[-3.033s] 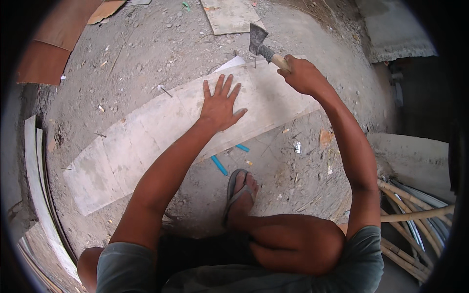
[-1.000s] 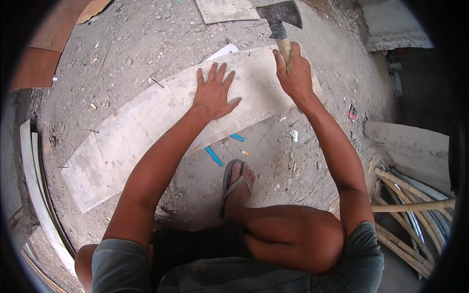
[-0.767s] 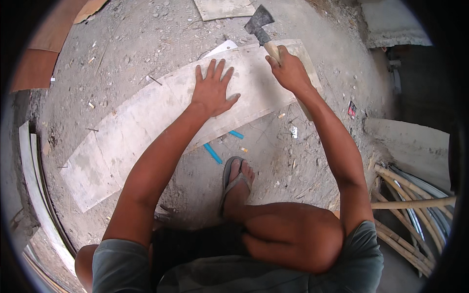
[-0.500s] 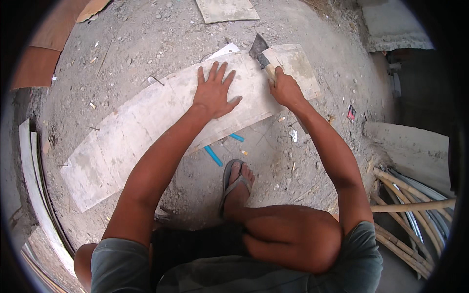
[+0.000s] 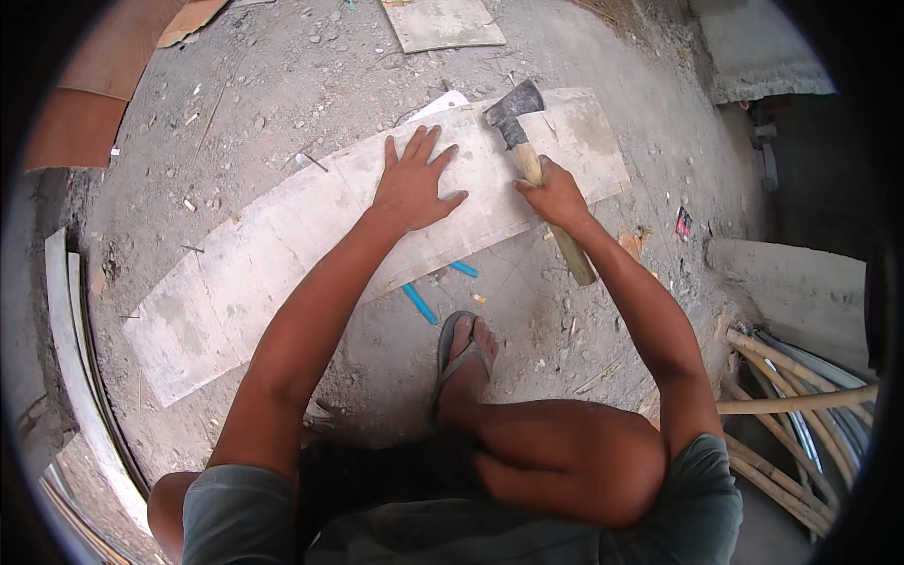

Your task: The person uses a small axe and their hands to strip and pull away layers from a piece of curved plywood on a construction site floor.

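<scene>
A long pale board (image 5: 254, 264), dusty and stained, lies flat on the dirt ground across the middle of the view. My left hand (image 5: 411, 193) rests palm down on it with fingers spread. To its right, my right hand (image 5: 557, 198) is wrapped round the wooden handle of a hatchet (image 5: 516, 115). The dark metal head is over the board's far right part, its blade turned to the right, and the handle's butt end sticks out below my hand. A nail (image 5: 314, 162) projects from the board's far edge; other thin nails show towards its left end.
Two blue strips (image 5: 421, 303) lie by the board's near edge, close to my sandalled foot (image 5: 463, 358). Bamboo poles (image 5: 796, 400) and a concrete slab (image 5: 791, 287) are at the right. Brown sheets (image 5: 75, 127) and long white strips (image 5: 71, 320) line the left. Another board piece (image 5: 447, 24) lies beyond.
The hatchet has turned in my right hand: its blade now points right and more of the handle shows. The right hand has come slightly nearer. My left hand stays on the board.
</scene>
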`<state>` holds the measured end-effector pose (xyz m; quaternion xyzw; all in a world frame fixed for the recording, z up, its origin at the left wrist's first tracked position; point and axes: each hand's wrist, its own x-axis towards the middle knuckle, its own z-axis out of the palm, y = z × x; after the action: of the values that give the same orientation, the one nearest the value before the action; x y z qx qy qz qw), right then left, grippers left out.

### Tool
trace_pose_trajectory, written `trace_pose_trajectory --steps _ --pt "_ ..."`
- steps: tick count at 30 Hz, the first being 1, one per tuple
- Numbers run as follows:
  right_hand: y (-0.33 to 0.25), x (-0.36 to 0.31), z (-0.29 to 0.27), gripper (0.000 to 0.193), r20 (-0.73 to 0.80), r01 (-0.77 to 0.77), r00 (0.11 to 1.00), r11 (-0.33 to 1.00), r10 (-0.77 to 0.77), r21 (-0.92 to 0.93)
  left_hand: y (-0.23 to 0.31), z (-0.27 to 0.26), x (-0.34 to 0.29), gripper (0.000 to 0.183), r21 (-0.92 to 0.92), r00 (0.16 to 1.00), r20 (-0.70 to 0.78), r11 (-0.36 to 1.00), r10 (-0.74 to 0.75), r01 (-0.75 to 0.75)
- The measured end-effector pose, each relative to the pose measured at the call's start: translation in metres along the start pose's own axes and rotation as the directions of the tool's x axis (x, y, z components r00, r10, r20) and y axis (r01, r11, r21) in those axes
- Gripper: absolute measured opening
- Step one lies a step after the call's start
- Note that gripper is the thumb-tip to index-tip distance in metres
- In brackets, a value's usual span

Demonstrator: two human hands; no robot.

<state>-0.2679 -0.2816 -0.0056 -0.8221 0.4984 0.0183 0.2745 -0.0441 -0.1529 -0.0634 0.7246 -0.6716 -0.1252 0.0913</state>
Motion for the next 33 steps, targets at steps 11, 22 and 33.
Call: trace_pose_trajectory --steps 11,22,33 --pt "-0.009 -0.102 0.088 0.032 0.193 -0.337 0.921 0.441 0.339 0.832 -0.101 -0.023 -0.073 0.013 -0.326 0.72 -0.656 0.945 -0.227 0.001" --pt "-0.008 -0.089 0.096 0.04 0.263 -0.378 0.801 0.113 0.538 0.919 -0.142 -0.026 -0.083 0.041 -0.513 0.652 -0.448 0.773 -0.612 0.372" --pt "0.002 -0.074 0.049 0.048 0.164 -0.286 0.754 0.093 0.636 0.954 -0.103 -0.069 -0.067 0.074 -0.234 0.752 0.062 0.723 -0.656 0.65"
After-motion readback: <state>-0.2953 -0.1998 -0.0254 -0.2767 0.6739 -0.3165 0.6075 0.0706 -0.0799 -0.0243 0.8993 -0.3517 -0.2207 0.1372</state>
